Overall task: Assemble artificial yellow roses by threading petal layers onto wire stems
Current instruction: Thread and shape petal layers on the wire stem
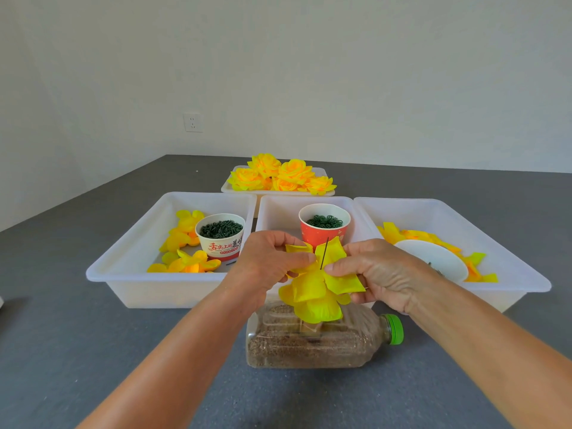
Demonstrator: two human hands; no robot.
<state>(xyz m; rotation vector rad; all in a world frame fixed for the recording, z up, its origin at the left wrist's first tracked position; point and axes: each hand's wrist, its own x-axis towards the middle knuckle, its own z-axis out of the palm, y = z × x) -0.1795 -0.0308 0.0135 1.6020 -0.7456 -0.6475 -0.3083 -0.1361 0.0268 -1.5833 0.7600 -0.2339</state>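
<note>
At twelve o'clock finished roses (280,176) fill a tray while left hand (266,261) and right hand (376,274) pinch a petal layer (328,258) onto the wire stem (324,253).

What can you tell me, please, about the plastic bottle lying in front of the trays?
The bottle is clear ribbed plastic with a green screw cap, lying on its side on the grey table, cap pointing right. It looks mostly filled with brownish, sandy grains. The yellow petal layers hang just over its top; something pale, perhaps tape, sits there, but whether the wire enters it is hidden.
</note>
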